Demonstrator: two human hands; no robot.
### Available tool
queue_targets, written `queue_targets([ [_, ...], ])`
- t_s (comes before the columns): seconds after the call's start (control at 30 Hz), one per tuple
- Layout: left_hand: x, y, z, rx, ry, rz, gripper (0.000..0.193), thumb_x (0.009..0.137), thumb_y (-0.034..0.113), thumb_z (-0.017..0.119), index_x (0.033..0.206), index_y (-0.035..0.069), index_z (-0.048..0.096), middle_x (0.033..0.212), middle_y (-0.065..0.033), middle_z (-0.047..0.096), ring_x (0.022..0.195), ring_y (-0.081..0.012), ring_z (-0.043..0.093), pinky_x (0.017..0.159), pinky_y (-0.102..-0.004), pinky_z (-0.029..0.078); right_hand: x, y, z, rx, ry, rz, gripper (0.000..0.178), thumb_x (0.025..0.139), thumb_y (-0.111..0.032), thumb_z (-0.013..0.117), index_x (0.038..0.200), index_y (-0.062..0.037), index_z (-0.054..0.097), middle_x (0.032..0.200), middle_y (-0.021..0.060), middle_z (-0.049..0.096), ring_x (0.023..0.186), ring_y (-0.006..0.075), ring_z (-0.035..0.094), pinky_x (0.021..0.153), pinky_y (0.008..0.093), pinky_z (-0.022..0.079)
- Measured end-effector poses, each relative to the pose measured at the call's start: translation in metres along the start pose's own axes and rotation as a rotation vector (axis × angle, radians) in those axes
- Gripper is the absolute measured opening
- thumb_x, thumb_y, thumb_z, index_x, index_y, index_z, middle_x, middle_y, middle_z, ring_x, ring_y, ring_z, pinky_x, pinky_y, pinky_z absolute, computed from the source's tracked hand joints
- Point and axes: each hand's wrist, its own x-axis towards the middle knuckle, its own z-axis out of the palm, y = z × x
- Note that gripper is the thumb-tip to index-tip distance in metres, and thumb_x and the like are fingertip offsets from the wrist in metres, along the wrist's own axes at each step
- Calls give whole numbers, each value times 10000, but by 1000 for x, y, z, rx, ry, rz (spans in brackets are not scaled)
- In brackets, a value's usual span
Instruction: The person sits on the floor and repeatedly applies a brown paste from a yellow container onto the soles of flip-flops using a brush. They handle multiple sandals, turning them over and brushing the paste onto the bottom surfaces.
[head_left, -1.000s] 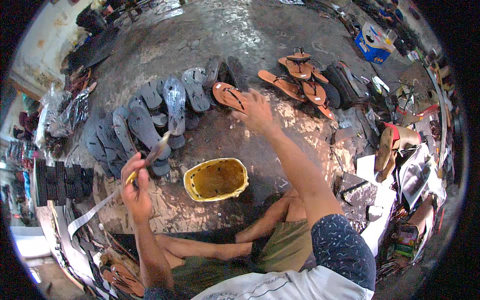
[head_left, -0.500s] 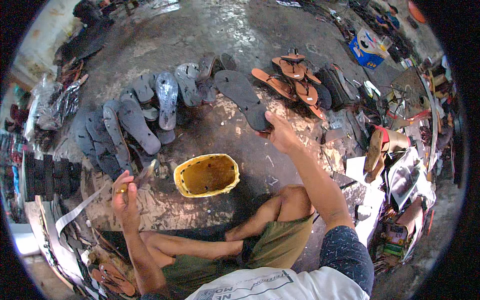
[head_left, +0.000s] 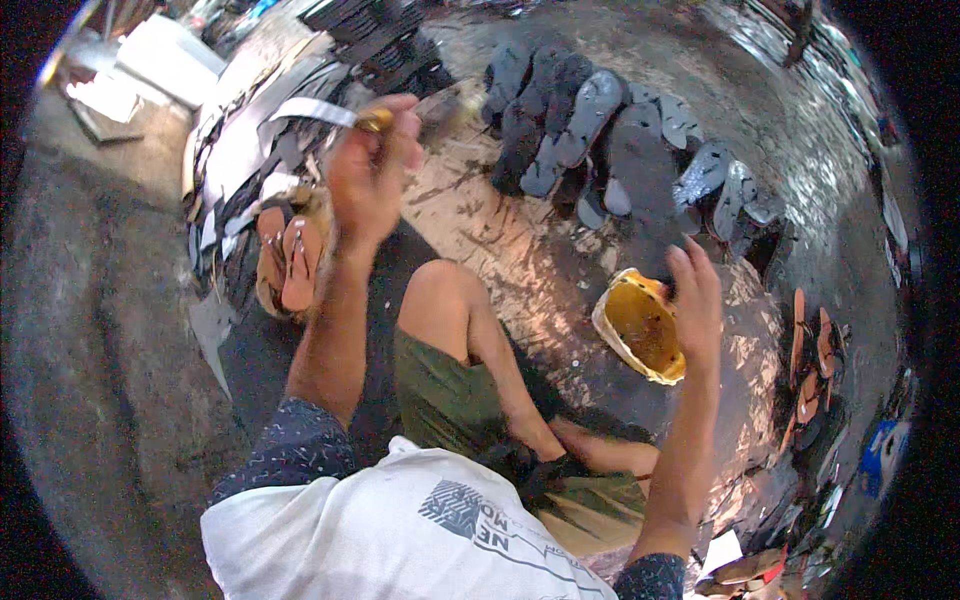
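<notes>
Now that the view has swung toward the left, a pair of tan thong sandals [head_left: 300, 262] shows clearly at the left side, with a pale strip [head_left: 312, 110] curving above it toward the left hand [head_left: 370, 185]. That hand has its fingers closed around a brush [head_left: 442, 120] with a yellow handle, its bristle end blurred and pointing right; half a second ago the brush was close to the row of soles and the tub, and now it is off to their left. Above stands the stack of black ridged soles [head_left: 375, 40], followed by the row of grey footbed soles [head_left: 590, 115] spread on the floor. In front of that row is the large dark sole [head_left: 645, 165], carried across from the row's right end and now overlapping it from this viewpoint. Below its near end sits the yellow tub [head_left: 608, 325], amber inside. The right hand [head_left: 695, 300] reaches up past the tub's right edge, fingers nearly together and seemingly pinching the sole's near end, though blur hides the exact grip. Brush and sole thus appear both in hand but well apart, with no brushing at this instant. Farther right lie more tan sandals [head_left: 825, 345].
</notes>
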Motion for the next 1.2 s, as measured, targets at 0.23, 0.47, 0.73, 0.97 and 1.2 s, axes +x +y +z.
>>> queue_targets([
  [0.23,-10,-34,-82,-185,190,-147,584,1094,474,386,1391,0,554,1184,-150,704,1018,-229,671,932,-372,524,10,-85,140,137,-610,-131,592,999,-310,690,1506,-84,483,1239,153,686,1097,224,673,940,351,526],
  [0.47,-58,-41,-3,-228,-227,-166,623,1009,564,487,1340,41,557,1206,-91,639,999,-150,597,843,-290,468,-55,-54,30,287,-380,131,515,1072,-336,566,1453,4,506,1221,108,684,1114,181,646,995,329,507],
  [0.73,-208,59,211,-336,-1007,503,482,956,114,663,1391,5,485,1224,-212,616,997,-343,652,905,-438,522,-139,-39,-60,547,192,397,376,1074,-257,531,1349,-3,571,1155,59,689,1066,145,631,941,297,512],
  [0.97,-183,17,187,-64,-1221,-64,317,1058,339,551,1045,36,645,881,-100,719,789,-207,694,718,-362,544,-180,87,-160,-66,-117,220,343,1033,-236,558,1261,3,648,1054,63,708,949,136,642,825,304,528],
  [1.2,-157,-19,194,-436,-1163,-44,533,1083,503,420,838,49,559,764,-74,589,702,-158,542,696,-306,440,-163,172,-158,220,-306,301,444,1027,-332,572,1326,-10,642,1132,117,723,997,208,681,899,374,537],
])
